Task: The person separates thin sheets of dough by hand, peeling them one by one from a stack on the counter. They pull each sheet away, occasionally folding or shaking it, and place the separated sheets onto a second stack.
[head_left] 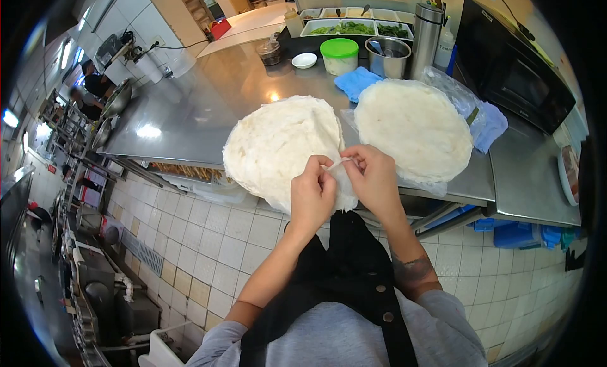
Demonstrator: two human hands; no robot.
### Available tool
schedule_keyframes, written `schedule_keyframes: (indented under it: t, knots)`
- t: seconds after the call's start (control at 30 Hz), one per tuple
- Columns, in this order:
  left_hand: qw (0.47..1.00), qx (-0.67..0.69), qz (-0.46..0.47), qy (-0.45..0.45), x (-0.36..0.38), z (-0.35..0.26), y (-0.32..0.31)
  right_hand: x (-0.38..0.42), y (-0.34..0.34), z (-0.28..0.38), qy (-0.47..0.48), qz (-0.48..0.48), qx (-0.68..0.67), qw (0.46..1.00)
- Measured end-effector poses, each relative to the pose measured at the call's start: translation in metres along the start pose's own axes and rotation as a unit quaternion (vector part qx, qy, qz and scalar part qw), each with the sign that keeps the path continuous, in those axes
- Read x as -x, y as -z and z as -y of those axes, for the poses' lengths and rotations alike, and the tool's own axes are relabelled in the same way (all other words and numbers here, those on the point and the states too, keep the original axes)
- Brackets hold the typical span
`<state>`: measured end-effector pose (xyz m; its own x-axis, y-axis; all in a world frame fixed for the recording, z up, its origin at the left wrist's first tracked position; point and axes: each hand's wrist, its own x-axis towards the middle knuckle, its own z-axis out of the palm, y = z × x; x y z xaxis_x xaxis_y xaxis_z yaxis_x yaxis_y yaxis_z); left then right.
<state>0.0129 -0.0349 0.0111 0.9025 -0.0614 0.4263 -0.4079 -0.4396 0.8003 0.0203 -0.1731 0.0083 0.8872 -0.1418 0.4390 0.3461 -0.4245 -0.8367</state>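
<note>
Two stacks of thin, round, white wrapper sheets lie side by side at the front edge of the steel counter. My left hand (313, 188) and my right hand (373, 177) are close together over the near right edge of the left stack (278, 142). Between my fingertips is the thin, translucent edge of a wrapper sheet (343, 182), pinched from both sides. Part of it hangs past the counter's edge. The right stack (414, 130) rests on clear plastic, just beyond my right hand.
Behind the stacks are a blue cloth (358, 83), a green-lidded tub (339, 55), a metal pot (387, 57) and a steel flask (425, 41). A black microwave (515, 66) stands at right. The steel counter (183, 107) extends left. Other people (95, 82) are far left.
</note>
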Motion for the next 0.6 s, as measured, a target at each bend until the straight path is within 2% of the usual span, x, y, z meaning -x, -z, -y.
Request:
schedule_keyframes:
  t: [0.07, 0.17, 0.27, 0.37, 0.47, 0.6]
  knots:
    - [1.000, -0.014, -0.006, 0.022, 0.000, 0.002, 0.003, -0.003, 0.005, 0.001, -0.042, 0.016, 0.018, 0.999]
    - [1.000, -0.026, -0.016, 0.007, 0.001, 0.006, 0.001, -0.002, 0.004, 0.002, -0.057, 0.008, 0.052, 0.997]
    - [0.999, -0.036, -0.003, -0.031, 0.001, 0.012, -0.002, -0.002, 0.000, -0.009, 0.052, 0.005, 0.071, 0.996]
    - [0.998, -0.007, -0.024, -0.064, -0.003, -0.001, -0.002, 0.001, 0.003, 0.003, 0.028, 0.047, 0.035, 0.998]
    - [0.998, 0.019, -0.031, -0.043, -0.009, 0.000, -0.002, 0.001, 0.006, 0.010, 0.038, 0.061, 0.038, 0.997]
    - [0.995, -0.020, -0.063, -0.076, -0.016, 0.001, -0.001, 0.002, 0.006, 0.014, 0.057, 0.049, 0.027, 0.997]
